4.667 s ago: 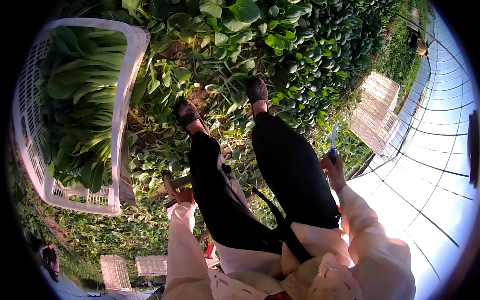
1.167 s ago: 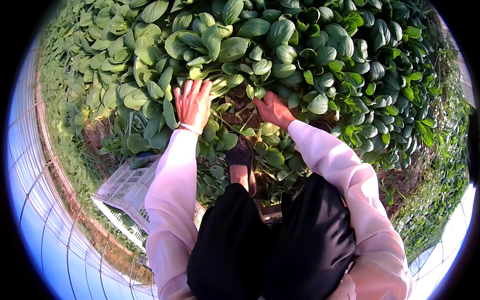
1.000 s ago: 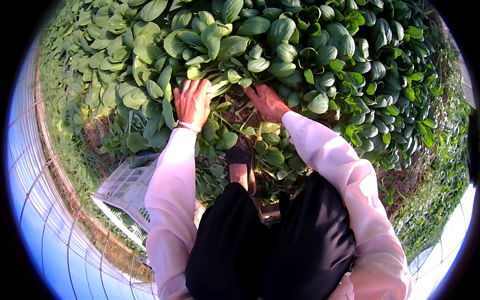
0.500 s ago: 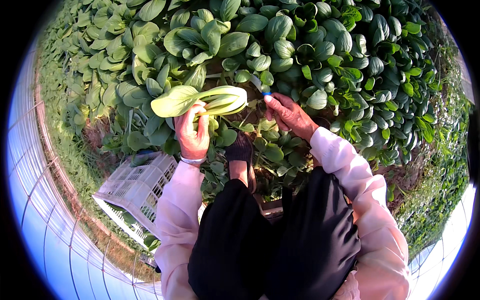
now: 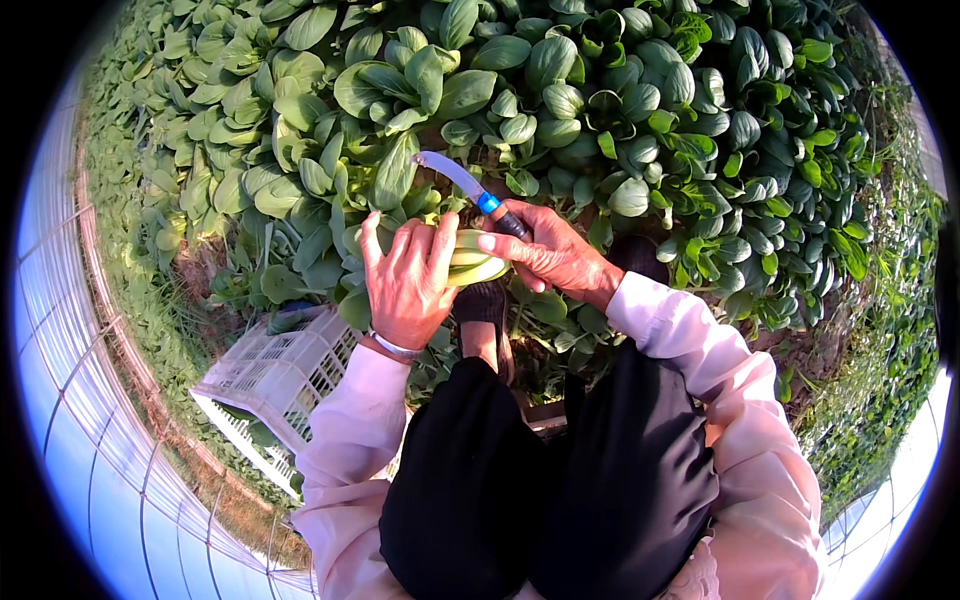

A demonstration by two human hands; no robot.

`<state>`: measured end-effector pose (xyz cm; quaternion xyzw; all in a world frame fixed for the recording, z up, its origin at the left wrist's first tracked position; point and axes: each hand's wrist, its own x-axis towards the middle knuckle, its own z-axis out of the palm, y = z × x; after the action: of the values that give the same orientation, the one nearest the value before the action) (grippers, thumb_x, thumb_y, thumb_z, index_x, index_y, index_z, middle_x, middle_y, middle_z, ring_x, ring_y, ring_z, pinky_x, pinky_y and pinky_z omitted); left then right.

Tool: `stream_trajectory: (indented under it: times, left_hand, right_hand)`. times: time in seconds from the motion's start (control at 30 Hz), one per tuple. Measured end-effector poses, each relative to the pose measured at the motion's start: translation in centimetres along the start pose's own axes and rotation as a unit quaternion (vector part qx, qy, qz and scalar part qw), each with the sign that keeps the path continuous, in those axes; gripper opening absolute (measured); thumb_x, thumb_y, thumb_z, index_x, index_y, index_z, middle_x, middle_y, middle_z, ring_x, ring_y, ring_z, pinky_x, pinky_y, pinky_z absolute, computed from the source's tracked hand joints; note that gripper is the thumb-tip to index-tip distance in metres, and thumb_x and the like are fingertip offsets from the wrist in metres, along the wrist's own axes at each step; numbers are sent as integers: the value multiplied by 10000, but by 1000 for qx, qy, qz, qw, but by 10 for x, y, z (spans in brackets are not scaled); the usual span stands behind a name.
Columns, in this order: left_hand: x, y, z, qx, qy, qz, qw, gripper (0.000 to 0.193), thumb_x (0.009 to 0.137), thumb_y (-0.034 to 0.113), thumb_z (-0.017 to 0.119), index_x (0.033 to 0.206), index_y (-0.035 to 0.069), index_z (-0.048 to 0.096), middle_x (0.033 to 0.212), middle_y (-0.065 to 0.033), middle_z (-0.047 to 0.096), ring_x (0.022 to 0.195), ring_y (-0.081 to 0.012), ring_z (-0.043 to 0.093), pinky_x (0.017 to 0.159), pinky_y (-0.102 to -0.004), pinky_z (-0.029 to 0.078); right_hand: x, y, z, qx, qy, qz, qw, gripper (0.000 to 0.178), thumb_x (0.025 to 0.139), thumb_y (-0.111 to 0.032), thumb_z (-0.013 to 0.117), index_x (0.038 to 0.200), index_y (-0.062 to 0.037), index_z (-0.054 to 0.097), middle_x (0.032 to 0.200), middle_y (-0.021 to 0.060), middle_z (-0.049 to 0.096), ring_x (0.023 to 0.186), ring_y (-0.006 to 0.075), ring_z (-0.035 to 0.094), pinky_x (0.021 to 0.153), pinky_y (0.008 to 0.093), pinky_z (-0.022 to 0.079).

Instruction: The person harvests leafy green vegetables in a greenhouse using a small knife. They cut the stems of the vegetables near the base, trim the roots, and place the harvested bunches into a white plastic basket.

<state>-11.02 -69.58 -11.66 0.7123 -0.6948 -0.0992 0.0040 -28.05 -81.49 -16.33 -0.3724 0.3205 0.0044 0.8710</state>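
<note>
My left hand [image 5: 410, 285] lies over a head of bok choy [image 5: 478, 268], back of the hand up and fingers somewhat spread across it. Its thumb is hidden beneath, and most of the leaves are covered by the hand. Pale green stalks show at the hand's right side. In my right hand [image 5: 555, 252] is a small curved knife [image 5: 455, 174] with a dark handle and a blue band at the blade's base. The blade points up and left, apart from the stalks. My right thumb touches the stalk end of the bok choy.
Dense rows of growing bok choy [image 5: 560, 80] fill the ground ahead and to both sides. A white plastic crate [image 5: 270, 370] sits tilted at my left, with leaves in it. My shoe [image 5: 485, 305] stands among low leaves. Clear sheeting on a frame [image 5: 60, 300] curves along the left.
The bok choy has turned and come lower, with my left hand now over it. My right hand has moved left to the stalk end, and the knife blade has swung into plain view.
</note>
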Motion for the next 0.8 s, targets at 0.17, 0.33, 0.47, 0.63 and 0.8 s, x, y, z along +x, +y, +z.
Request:
stream_trajectory:
  times: [0.17,0.33,0.47,0.63,0.8]
  left_hand:
    - [67,-24,14,89,-29,113,989,457,651,82,702,1091,60,581,1123,-78,592,1161,-242,511,1014,-526,304]
    - [113,-59,38,242,-82,142,956,365,735,96,624,1095,41,639,1427,-117,456,1441,-238,226,1102,-578,210]
    - [98,-87,58,208,-56,45,975,432,684,62,638,1112,16,597,1445,-152,425,1439,-265,233,1085,-577,210]
    - [89,-91,67,166,-7,19,986,553,584,86,735,1107,43,559,1358,-135,477,1371,-279,325,1031,-547,267]
    - [86,-97,72,148,-1,-12,989,569,554,103,767,1084,64,564,1317,-100,495,1292,-281,396,1000,-518,305]
  right_hand:
    - [21,30,-38,-134,206,7,969,490,961,-483,507,1008,0,570,713,76,633,586,162,557,565,328,445]
    - [27,28,-29,-285,245,-100,921,406,969,-383,519,965,22,535,708,225,610,675,418,595,633,453,457]
    - [43,24,-18,-319,223,-132,912,341,952,-310,548,995,27,528,684,249,615,699,444,610,641,483,472]
    - [96,26,-25,-342,240,-128,900,343,945,-295,554,1046,32,551,786,251,609,734,436,583,652,452,467]
    - [128,31,-35,-463,211,-115,853,326,904,-206,564,1175,-27,544,1125,251,547,971,439,553,749,476,495]
